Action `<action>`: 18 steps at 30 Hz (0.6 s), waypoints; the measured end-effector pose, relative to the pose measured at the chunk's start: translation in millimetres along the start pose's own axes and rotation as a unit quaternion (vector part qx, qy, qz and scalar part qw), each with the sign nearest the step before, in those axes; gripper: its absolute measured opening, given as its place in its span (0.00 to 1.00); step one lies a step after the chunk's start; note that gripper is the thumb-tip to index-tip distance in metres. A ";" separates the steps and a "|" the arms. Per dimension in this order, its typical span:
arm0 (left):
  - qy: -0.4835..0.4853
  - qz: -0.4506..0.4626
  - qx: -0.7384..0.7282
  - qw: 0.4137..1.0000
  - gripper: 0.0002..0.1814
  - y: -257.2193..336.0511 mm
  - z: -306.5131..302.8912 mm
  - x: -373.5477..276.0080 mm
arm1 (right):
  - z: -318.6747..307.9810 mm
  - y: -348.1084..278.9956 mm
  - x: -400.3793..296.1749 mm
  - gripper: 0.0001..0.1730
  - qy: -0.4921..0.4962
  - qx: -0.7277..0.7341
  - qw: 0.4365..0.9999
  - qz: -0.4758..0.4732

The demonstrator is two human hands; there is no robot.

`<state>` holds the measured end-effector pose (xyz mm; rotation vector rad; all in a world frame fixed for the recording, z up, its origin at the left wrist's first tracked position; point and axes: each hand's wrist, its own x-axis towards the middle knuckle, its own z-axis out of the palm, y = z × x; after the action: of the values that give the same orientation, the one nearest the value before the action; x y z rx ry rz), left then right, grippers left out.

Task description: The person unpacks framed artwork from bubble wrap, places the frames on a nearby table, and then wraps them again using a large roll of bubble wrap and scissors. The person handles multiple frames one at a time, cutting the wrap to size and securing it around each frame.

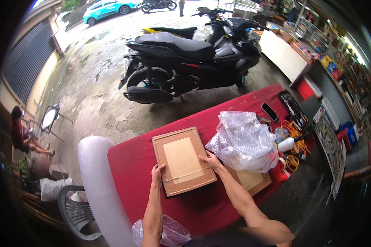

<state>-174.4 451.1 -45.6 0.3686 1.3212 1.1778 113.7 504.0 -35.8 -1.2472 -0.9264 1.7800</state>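
A picture frame (180, 151), its brown backing and hanging cord facing up, is held above or on a red-covered table (133, 166). My left hand (157, 174) grips its left edge near the lower corner, thumb on top. My right hand (211, 161) holds its right edge by the end of the cord. A second framed piece (253, 180) lies to the right, partly under crumpled bubble wrap (244, 140). More bubble wrap (176, 230) lies at the table's near edge, beside my left forearm. The fingers under the frame are hidden.
A large bubble wrap roll (95, 185) stands along the table's left end, beside a grey plastic chair (77, 213). A phone (269, 111), orange cord (292, 132) and a white bottle (286, 144) lie at right. Beyond are a parked black motorcycle (185, 58) and a seated person (21, 132).
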 end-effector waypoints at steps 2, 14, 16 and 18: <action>0.013 -0.003 -0.002 1.000 0.19 -0.7 8.9 -7.5 | -5.2 3.0 -6.4 0.45 0.018 -0.007 1.000 -0.022; -0.020 0.015 -0.060 0.998 0.40 -42.7 -10.4 -188.3 | -1.3 2.9 -167.7 0.62 0.006 -0.138 0.990 0.010; -0.020 0.002 -0.017 1.000 0.47 -53.6 4.5 -213.9 | -15.5 11.1 -205.9 0.61 0.030 -0.101 0.994 -0.009; -0.033 0.019 -0.011 0.999 0.48 -70.6 -1.0 -236.6 | -15.2 -9.1 -253.1 0.59 0.025 -0.031 0.999 -0.005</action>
<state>-100.1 227.4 27.9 0.4144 1.2491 1.2007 189.3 286.5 70.8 -1.3176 -0.9637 1.7170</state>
